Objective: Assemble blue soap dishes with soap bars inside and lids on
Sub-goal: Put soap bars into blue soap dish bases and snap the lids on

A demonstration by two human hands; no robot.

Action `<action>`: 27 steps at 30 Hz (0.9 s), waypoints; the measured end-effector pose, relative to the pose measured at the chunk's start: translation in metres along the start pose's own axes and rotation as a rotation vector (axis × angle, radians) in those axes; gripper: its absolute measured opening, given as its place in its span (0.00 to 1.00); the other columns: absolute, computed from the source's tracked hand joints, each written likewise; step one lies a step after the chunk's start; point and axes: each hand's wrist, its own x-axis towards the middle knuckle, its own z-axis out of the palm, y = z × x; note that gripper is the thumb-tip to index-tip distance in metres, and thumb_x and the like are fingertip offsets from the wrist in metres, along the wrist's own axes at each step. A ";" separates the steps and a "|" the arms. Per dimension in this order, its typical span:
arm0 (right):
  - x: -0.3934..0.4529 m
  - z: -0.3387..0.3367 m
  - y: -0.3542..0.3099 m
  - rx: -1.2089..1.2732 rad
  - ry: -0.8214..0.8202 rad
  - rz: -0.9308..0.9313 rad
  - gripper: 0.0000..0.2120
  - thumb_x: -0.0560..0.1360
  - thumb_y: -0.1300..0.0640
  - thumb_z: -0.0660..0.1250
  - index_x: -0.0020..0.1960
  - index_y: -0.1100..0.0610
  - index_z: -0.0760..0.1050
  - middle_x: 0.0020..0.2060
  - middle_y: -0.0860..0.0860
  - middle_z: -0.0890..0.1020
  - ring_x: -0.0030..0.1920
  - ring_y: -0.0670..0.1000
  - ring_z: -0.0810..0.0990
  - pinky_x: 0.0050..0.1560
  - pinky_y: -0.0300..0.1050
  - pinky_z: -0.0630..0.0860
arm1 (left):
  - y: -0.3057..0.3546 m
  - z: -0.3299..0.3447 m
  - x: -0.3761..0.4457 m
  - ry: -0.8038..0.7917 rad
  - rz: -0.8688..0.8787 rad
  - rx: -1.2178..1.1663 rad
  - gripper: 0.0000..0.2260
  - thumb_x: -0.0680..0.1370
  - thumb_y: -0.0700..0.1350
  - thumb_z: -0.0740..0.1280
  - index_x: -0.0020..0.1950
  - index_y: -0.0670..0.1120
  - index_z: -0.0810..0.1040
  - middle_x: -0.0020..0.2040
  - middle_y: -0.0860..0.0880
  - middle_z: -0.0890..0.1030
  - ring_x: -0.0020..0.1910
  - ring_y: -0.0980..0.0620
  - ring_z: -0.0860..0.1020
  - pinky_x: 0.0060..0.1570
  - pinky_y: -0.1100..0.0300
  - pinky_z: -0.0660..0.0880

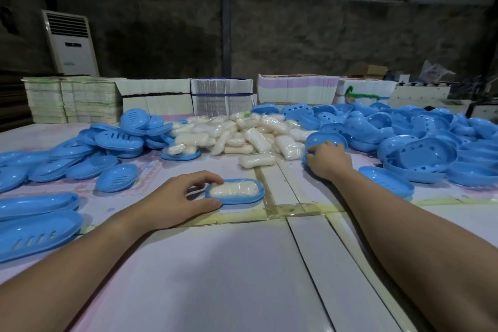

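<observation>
Here the left hand (180,197) pinched the end of the oval blue plastic soap dish (235,192), apparently steadying it, a wrapped white soap bar (234,187) lying just beyond its fingertips. The right hand (327,159) curled round a blue plastic lid (326,141), likely fetching it.

Bundled paper stacks (221,96) line the table's far edge beside an air conditioner (70,43).

Soap dishes (420,155): glossy smooth blue plastic. Soap bars (234,188): clear crinkly film wrap. Table (215,264): smooth matt board.
</observation>
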 end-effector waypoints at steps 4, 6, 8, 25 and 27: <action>0.005 -0.002 -0.001 -0.094 -0.195 -0.012 0.22 0.79 0.49 0.52 0.73 0.43 0.66 0.76 0.53 0.62 0.75 0.63 0.57 0.70 0.64 0.57 | -0.001 0.001 0.001 -0.008 -0.010 0.003 0.14 0.76 0.55 0.73 0.59 0.67 0.77 0.61 0.66 0.78 0.60 0.71 0.74 0.53 0.79 0.70; 0.005 -0.001 -0.004 -0.091 -0.159 -0.068 0.20 0.78 0.50 0.55 0.69 0.44 0.71 0.72 0.53 0.68 0.73 0.63 0.61 0.68 0.64 0.58 | -0.001 0.000 0.002 -0.012 -0.013 0.001 0.14 0.76 0.54 0.73 0.60 0.66 0.77 0.61 0.65 0.78 0.60 0.71 0.74 0.53 0.79 0.70; 0.001 0.000 -0.007 -0.066 -0.058 -0.114 0.18 0.77 0.51 0.57 0.65 0.45 0.74 0.65 0.54 0.75 0.67 0.60 0.68 0.65 0.62 0.63 | 0.000 0.000 0.002 -0.011 -0.010 0.001 0.15 0.75 0.54 0.74 0.60 0.65 0.77 0.61 0.65 0.78 0.60 0.70 0.74 0.54 0.79 0.70; 0.003 -0.008 -0.007 0.137 0.093 0.048 0.17 0.76 0.61 0.63 0.64 0.60 0.74 0.63 0.56 0.72 0.64 0.62 0.68 0.64 0.59 0.69 | 0.000 -0.001 0.001 -0.025 -0.017 0.018 0.15 0.76 0.54 0.73 0.61 0.65 0.76 0.63 0.63 0.78 0.64 0.63 0.75 0.58 0.74 0.70; 0.000 -0.012 -0.010 0.239 0.204 -0.022 0.18 0.77 0.63 0.64 0.66 0.60 0.75 0.64 0.56 0.71 0.62 0.61 0.71 0.62 0.53 0.70 | -0.001 -0.001 0.002 -0.027 -0.015 0.019 0.15 0.76 0.55 0.73 0.61 0.66 0.76 0.63 0.63 0.77 0.64 0.62 0.75 0.60 0.71 0.70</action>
